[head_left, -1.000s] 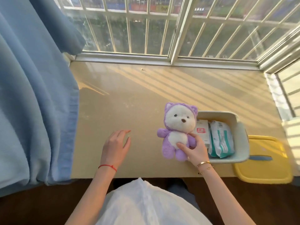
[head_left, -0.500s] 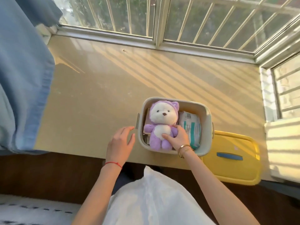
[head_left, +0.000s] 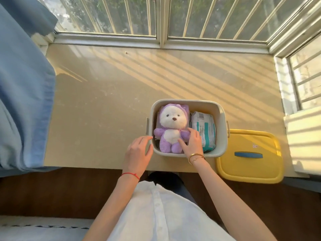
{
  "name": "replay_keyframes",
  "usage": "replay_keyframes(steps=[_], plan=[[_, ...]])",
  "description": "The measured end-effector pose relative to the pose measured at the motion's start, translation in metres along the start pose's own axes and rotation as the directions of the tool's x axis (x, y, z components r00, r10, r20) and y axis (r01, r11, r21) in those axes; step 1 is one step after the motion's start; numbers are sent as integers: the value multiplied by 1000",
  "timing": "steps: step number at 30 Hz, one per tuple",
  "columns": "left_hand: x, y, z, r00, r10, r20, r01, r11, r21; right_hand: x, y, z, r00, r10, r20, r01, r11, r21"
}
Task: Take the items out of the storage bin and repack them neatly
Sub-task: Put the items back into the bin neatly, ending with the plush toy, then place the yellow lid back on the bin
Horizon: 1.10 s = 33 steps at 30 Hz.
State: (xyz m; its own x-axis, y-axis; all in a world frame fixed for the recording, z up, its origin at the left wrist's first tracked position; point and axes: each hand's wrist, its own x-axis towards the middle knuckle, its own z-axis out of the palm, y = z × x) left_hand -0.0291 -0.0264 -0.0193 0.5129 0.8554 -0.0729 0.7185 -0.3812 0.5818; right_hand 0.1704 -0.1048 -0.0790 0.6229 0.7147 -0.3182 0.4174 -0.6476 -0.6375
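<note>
Purple plush bear is lying face up in the left half of the grey storage bin, which is sitting near the front edge of the bench. Wipes pack is lying beside it in the right half. Right hand is resting on the bear's arm and side, fingers straight, grip loose. Left hand is touching the bin's left front corner, grip wide, holding nothing. Yellow lid is lying just right of the bin.

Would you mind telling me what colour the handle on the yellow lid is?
Blue. The handle sits on the yellow lid, clearest in the head view.
</note>
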Motion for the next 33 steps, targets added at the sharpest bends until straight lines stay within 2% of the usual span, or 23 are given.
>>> replay_keyframes(steps=[4,10,13,18,26,29,33], plan=[[2,17,-3,996,86,1,-86,996,-13,-24,12,-26,987,-74,-145,63,995,-81],[-2,58,21,975,217,42,-217,976,-4,-62,60,-79,950,-135,-282,101,986,-130],[-13,89,43,962,266,60,-267,964,2,-80,97,-113,934,-101,-343,60,990,-128],[-39,149,97,960,266,94,-268,964,9,-94,181,-171,922,-29,-387,-14,994,-109],[-74,227,213,985,147,93,-149,989,13,-79,309,-241,952,70,-299,-112,986,-126],[-79,232,248,991,87,105,-91,995,35,-70,342,-246,959,112,-262,-151,980,-133],[-80,224,296,988,-79,130,70,995,72,-54,387,-239,953,172,-250,-208,970,-126]])
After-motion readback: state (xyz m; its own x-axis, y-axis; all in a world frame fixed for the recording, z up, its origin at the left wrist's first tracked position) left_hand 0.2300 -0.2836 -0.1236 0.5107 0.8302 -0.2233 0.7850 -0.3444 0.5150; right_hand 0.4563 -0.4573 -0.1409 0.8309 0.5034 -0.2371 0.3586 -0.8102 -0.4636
